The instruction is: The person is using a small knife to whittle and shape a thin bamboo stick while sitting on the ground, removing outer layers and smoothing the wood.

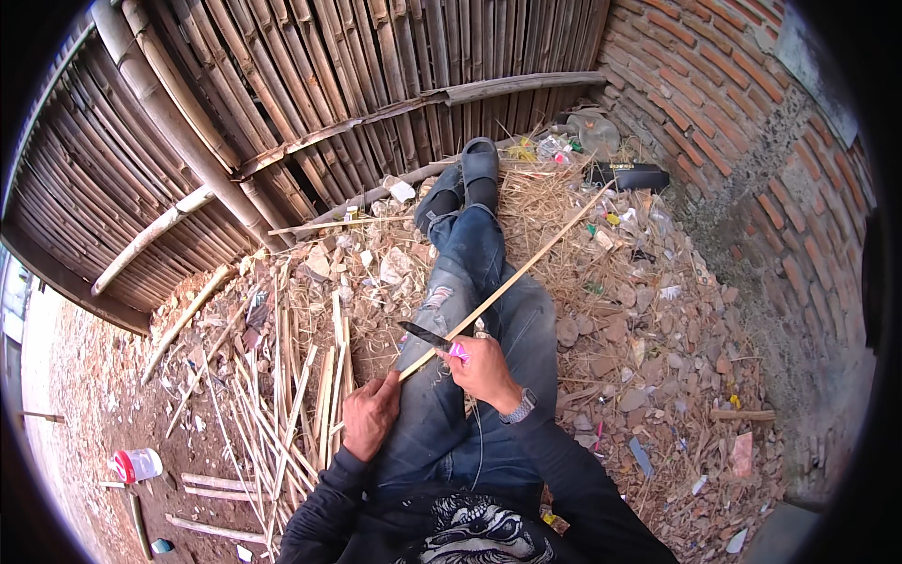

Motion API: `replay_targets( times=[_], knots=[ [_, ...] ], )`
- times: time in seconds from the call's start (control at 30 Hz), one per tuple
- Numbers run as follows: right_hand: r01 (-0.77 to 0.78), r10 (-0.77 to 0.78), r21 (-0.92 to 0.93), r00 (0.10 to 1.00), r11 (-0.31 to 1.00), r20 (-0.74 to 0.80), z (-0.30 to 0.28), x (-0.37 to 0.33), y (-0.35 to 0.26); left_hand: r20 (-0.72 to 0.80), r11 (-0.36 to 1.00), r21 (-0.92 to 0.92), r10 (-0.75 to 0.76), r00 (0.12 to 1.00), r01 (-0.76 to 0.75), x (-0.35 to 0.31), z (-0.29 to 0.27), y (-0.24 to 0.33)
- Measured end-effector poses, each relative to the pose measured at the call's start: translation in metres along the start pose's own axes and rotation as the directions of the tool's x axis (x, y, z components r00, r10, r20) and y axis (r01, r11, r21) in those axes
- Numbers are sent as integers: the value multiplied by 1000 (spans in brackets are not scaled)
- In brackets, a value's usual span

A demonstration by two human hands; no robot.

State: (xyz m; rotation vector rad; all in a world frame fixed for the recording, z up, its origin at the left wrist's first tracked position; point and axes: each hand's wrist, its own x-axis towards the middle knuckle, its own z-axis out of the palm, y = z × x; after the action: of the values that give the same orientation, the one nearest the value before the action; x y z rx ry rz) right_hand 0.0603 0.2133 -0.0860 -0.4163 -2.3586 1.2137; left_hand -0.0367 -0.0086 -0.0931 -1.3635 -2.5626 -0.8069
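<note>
A long, thin bamboo strip (526, 267) slants across my jeans, its far tip reaching up and to the right over the ground. My left hand (371, 414) is closed around its near end, above my left thigh. In my right hand (484, 371) is a knife with a dark blade (425, 334) pointing left; something pink shows at my fingers by its handle. The blade lies against or just over the strip, a short way beyond my left hand. My right fingers hide most of the knife's handle.
Many split bamboo strips (282, 414) lie on the ground to my left, with a red-and-white tub (137, 464) farther left. Rubble and litter (648, 348) cover the ground at right. A bamboo wall (376, 66) stands ahead, a brick wall (714, 85) at right, a black box (628, 176) near its foot.
</note>
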Motion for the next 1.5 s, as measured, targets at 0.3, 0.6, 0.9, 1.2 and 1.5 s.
replay_targets(
  times=[0.3, 0.6, 0.9, 1.2, 1.5],
  knots=[
    [159, -182, 129, 963, 979, 197, 0, -23, -42, 153, 919, -232, -290, 945, 319, 13, 1, -12],
    [-495, 71, -296, 596, 817, -800, -183, 15, 66, 474, 782, -391, -282, 834, 486, -2, -37, -31],
    [-302, 198, -228, 900, 925, -389, -128, 43, 74, 246, 978, 2, -204, 948, 210, -51, -53, -59],
    [-61, -16, -149, 885, 987, -465, -55, 39, 100, 213, 988, -3, -148, 966, 152, -48, -38, -66],
    [24, -70, -105, 885, 994, -460, 17, -8, 49, 234, 965, -75, -229, 945, 252, -21, -19, -30]
  ],
)
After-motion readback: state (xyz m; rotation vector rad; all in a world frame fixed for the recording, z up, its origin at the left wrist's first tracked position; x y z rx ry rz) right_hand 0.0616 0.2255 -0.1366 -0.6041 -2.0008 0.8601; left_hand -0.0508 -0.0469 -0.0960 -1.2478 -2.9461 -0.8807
